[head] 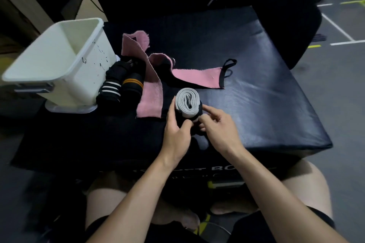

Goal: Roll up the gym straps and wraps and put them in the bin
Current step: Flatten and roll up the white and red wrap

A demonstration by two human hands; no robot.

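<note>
Midway through the job, a person's left hand (176, 126) and right hand (217, 124) both clasped a grey wrap (187, 104), rolled, at frame centre above the black table (266, 85). Pink wraps (150, 85) lay unrolled, and dark rolls (120, 83) sat beside the white bin (59, 59) at upper left. Slackening either grip would likely let the coil spring loose. Its tail end was hidden by fingers; the bin's contents were indiscernible.
</note>
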